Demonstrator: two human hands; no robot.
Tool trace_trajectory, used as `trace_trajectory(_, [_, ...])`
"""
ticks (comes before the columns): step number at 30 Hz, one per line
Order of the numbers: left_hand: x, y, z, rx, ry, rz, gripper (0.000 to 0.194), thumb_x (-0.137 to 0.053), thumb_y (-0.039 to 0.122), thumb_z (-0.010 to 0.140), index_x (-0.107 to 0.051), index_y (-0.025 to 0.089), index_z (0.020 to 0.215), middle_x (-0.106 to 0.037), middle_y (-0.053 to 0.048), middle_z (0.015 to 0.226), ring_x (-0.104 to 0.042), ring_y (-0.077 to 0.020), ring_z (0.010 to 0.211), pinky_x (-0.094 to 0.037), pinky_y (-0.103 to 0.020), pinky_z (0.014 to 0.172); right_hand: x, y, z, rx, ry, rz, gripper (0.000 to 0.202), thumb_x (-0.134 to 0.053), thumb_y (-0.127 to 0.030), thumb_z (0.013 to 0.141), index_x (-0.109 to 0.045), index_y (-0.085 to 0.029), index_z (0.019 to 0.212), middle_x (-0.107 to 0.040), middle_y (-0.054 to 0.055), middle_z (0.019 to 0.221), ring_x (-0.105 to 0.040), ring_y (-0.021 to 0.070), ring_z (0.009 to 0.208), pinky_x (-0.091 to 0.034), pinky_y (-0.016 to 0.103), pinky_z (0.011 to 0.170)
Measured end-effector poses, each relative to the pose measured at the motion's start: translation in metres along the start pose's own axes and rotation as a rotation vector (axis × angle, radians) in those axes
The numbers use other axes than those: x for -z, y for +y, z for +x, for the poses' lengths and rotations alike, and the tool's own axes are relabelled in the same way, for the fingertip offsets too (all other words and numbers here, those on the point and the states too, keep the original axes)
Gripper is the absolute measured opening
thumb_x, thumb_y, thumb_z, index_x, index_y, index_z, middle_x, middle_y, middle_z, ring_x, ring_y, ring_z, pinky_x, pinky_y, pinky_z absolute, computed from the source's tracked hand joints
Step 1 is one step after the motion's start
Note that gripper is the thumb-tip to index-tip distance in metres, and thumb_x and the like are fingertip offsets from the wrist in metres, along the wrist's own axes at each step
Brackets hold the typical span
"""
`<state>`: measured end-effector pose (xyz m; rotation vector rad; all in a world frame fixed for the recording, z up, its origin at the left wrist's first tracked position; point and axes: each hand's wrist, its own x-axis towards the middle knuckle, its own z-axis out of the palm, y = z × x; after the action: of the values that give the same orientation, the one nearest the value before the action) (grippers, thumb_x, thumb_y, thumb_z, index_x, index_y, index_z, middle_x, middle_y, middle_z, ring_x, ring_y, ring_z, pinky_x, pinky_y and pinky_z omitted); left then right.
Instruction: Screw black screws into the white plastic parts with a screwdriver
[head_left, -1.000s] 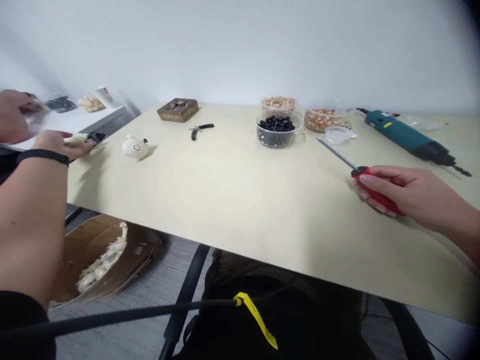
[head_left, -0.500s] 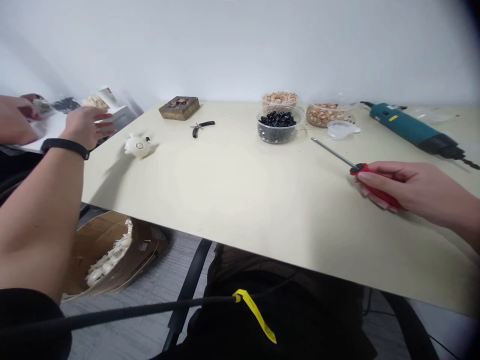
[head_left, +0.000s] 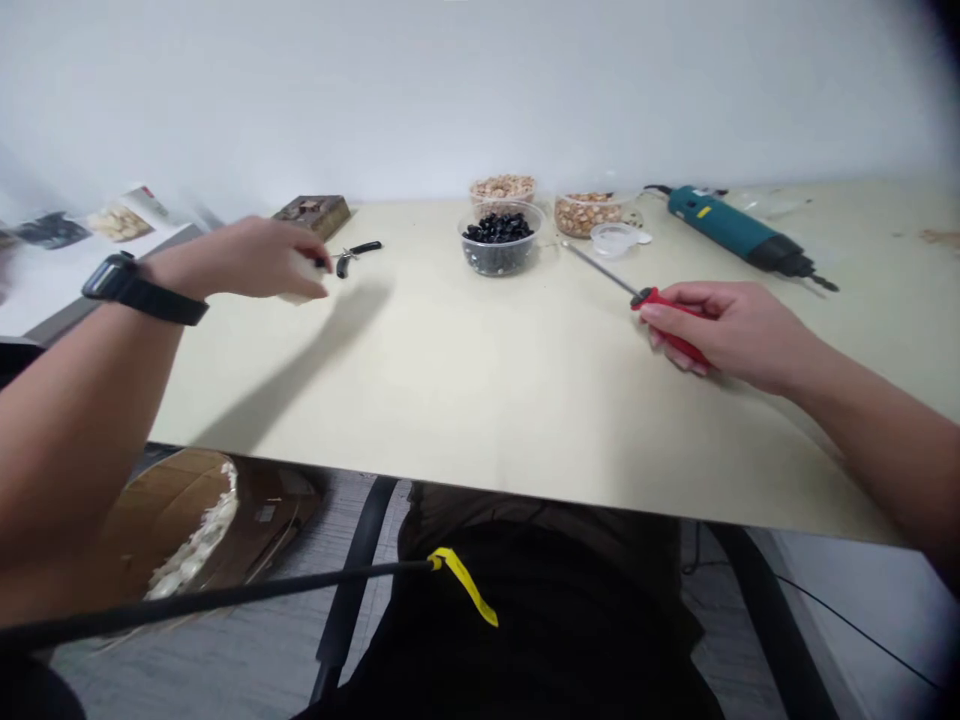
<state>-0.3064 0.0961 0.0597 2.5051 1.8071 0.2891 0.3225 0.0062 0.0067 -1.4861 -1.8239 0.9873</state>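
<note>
White item (head_left: 305, 274) held in left hand (head_left: 262, 262), screwdriver (head_left: 679, 335) gripped in right hand (head_left: 739, 335), tub (head_left: 536, 240) of black pieces (head_left: 498, 228), carton (head_left: 259, 545) of white pieces (head_left: 199, 545)

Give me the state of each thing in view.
Small white object, held in left hand, partly hidden
Red-handled screwdriver, gripped in right hand
Clear round plastic tub, open, holding black pieces
Black-handled metal pliers, lying, handles spread
Teal cylindrical power tool, lying, bit fitted
Brown cardboard container, open, holding white pieces
</note>
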Motion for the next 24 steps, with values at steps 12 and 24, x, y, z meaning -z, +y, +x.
trace_trajectory(12, [-0.134, 0.364, 0.082, -0.424, 0.35, -1.122, 0.039, -0.106, 0.04, 0.09, -0.071, 0.025, 0.093, -0.08, -0.006, 0.1, -0.075, -0.0261, 0.101, -0.064, -0.046, 0.097, -0.021, -0.006, 0.003, -0.003, -0.07, 0.61, 0.07, -0.122, -0.053, 0.067, -0.07, -0.026, 0.105, -0.053, -0.009, 0.069, -0.039, 0.0086, 0.053, -0.024, 0.025, 0.045])
trace_trajectory(24, [-0.166, 0.382, 0.068, -0.341, 0.43, -1.215, 0.059, -0.105, 0.067, 0.092, -0.064, 0.029, 0.111, -0.072, -0.006, 0.118, -0.075, -0.0291, 0.121, -0.066, -0.047, 0.103, -0.028, -0.004, 0.009, -0.005, -0.104, 0.664, 0.07, -0.124, -0.033, 0.059, -0.066, -0.025, 0.096, -0.057, -0.01, 0.071, -0.044, 0.0057, 0.051, -0.026, 0.024, 0.044])
